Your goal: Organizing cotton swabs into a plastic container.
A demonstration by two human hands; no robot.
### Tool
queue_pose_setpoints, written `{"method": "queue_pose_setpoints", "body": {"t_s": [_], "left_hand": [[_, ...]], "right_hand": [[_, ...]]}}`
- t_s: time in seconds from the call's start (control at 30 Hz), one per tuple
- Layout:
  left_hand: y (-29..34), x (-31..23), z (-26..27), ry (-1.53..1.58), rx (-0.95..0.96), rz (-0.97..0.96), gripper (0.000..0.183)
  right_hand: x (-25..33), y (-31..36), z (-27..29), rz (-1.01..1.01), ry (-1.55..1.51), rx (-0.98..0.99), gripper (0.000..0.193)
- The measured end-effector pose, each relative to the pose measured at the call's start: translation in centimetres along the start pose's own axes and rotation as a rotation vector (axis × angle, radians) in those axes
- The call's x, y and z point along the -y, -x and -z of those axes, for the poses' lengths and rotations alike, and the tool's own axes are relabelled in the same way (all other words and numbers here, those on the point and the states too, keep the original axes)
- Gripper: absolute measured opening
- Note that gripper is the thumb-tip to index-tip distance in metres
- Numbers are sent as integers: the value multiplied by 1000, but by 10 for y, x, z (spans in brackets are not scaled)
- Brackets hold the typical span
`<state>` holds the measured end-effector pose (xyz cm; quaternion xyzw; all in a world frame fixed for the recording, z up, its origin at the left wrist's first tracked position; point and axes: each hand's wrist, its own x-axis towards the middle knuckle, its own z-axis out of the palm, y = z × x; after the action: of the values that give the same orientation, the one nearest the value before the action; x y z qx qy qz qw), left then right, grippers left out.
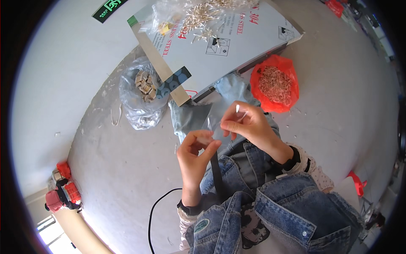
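Over my lap, a small clear plastic bag (pixel 214 117) stretches between my two hands. My left hand (pixel 192 156) is closed, thumb and forefinger pinching the bag's lower edge. Higher and to the right, my right hand (pixel 250 129) has its thumb and curled fingers together at the bag's other side. A thin white glint or sliver shows by its forefinger; I cannot tell what it is. Ahead, a loose pile of small white-tipped sticks (pixel 201 19) lies on and in clear plastic on a sheet-covered tabletop (pixel 230 31).
Right of the table, a red bag (pixel 255 86) holds many tiny reddish-white pieces. Left of it, a clear bag (pixel 146 120) contains several brown blocks (pixel 146 86). A black cord (pixel 150 220) curves at my left. A person (pixel 57 200) is far off at lower left.
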<state>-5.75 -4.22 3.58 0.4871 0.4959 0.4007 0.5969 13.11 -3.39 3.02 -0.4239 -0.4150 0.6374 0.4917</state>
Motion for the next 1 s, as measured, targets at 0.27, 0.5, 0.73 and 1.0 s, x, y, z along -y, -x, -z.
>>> {"method": "queue_pose_setpoints", "body": {"t_s": [0.27, 0.5, 0.73, 1.0], "left_hand": [[2, 16, 5, 226, 52, 68, 11], [3, 7, 4, 161, -30, 137, 13], [9, 10, -4, -31, -74, 112, 11], [5, 7, 3, 11, 7, 80, 13]], "right_hand": [[-7, 2, 0, 75, -29, -63, 10], [-6, -3, -14, 440, 196, -411, 25], [-3, 15, -20, 366, 652, 124, 30], [-2, 11, -22, 299, 578, 75, 19]]}}
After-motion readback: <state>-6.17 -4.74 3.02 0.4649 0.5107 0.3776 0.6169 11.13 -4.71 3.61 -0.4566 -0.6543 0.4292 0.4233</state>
